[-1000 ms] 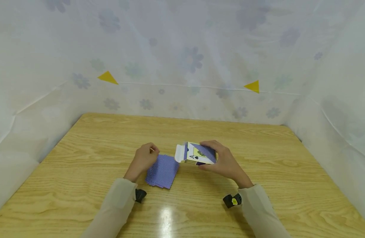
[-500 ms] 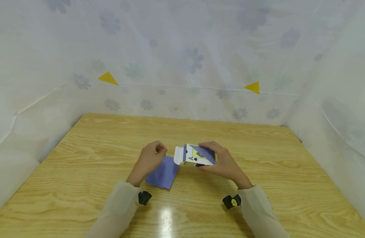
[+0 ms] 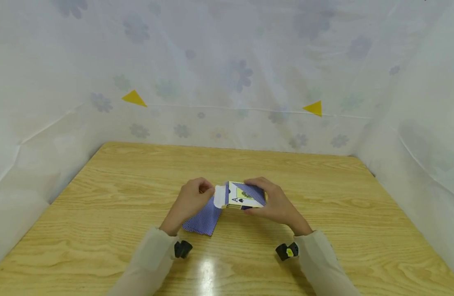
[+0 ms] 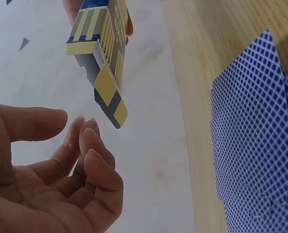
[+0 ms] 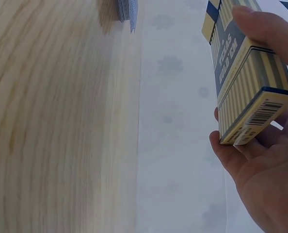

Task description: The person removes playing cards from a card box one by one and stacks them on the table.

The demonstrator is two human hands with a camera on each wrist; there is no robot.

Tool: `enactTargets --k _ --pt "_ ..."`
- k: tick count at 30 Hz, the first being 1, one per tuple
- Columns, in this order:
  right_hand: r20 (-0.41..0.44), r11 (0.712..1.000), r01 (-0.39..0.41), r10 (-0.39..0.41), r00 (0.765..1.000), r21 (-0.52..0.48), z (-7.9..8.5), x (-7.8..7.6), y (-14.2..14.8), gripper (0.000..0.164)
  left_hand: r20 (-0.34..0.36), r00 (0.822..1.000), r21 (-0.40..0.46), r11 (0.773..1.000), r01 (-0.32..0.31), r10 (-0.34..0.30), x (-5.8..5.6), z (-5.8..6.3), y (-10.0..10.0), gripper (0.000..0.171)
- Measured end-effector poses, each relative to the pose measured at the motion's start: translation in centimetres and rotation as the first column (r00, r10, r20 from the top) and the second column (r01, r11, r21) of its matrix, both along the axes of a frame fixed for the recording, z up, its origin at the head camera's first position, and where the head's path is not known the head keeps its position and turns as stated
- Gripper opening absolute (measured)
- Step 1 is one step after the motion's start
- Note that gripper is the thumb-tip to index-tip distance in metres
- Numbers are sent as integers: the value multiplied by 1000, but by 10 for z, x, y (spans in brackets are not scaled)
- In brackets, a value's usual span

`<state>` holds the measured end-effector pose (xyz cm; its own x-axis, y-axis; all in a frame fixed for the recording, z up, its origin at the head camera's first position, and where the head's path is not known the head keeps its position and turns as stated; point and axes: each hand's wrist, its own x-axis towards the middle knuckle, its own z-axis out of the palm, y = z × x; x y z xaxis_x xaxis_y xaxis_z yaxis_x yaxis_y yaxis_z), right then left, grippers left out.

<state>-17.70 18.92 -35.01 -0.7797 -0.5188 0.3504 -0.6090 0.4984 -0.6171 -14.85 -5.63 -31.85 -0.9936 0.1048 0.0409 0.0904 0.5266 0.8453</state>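
Observation:
My right hand (image 3: 276, 201) grips a playing card box (image 3: 245, 195) by its right end, above the table. An ace of spades is printed on its upper face, and striped sides show in the right wrist view. The box's flap (image 4: 111, 97) hangs open at the left end. Close beside that flap is my left hand (image 3: 192, 199), fingers loosely curled and thumb apart, with nothing between them in the left wrist view. Below it lies a stack of blue-patterned playing cards (image 3: 203, 220), backs up and slightly uneven, partly hidden by the left hand.
The wooden table (image 3: 323, 185) extends around both hands. Flower-patterned white sheeting (image 3: 219, 82) stands behind it and on both sides, with two yellow triangles (image 3: 134, 98) on the back sheet. A black wrist camera (image 3: 287, 251) sits by each sleeve.
My left hand has moved right, from over the card stack's left edge up to the box flap. The right hand and box have shifted slightly left and down.

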Motion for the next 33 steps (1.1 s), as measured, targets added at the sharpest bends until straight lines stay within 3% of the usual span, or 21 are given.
enactTargets --k 19,33 --pt "-5 999 -34 34 999 -31 -3 3 -6 68 70 994 4 996 87 -87 2 -9 13 12" --pt "-2 998 -43 43 999 -35 -4 2 -7 68 116 989 21 996 86 -88 3 -13 16 15"
